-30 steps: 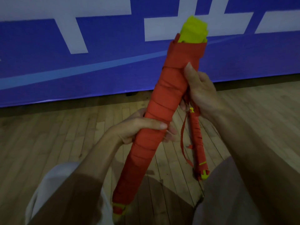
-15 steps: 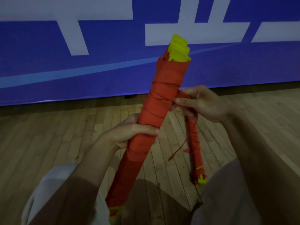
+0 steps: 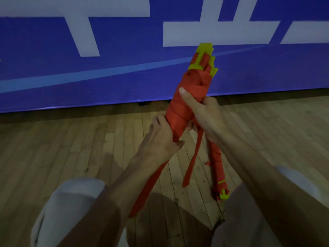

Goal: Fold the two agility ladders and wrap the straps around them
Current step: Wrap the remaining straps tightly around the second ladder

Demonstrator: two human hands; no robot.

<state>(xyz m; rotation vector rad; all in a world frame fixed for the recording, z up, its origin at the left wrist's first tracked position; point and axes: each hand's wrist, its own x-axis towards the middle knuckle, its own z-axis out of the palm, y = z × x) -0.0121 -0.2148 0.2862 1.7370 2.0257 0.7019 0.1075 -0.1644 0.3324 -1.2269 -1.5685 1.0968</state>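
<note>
Regripped since half a second ago: right hand [image 3: 204, 113] gone from pinching the strap beside the bundle, now clasped round the wrapped ladder [image 3: 176, 114] itself, thumb laid up along the front, fingers curled out of sight behind. Left hand [image 3: 160, 139] turned too, back of the hand toward the camera, thumb no longer across the front, fingers curled round the same bundle just below the right hand and close against it.

Held tilted, top end up and away past the right hand, bottom end running down under the left forearm toward the lap. Yellow rung ends [image 3: 204, 50] poking out above the right thumb, red loops threaded through them. Red wrapping in tight turns from there down to both grips.

Loose strap end [image 3: 193, 157] hanging free from under the right palm, dangling between the two forearms, earlier drawn out sideways.

Second ladder [image 3: 218, 166] lying on the wooden floor [image 3: 71, 148] just beyond the right wrist, also wound in red, a yellow clip at its near end.

Blue banner [image 3: 106, 77] with white shapes behind both hands.
</note>
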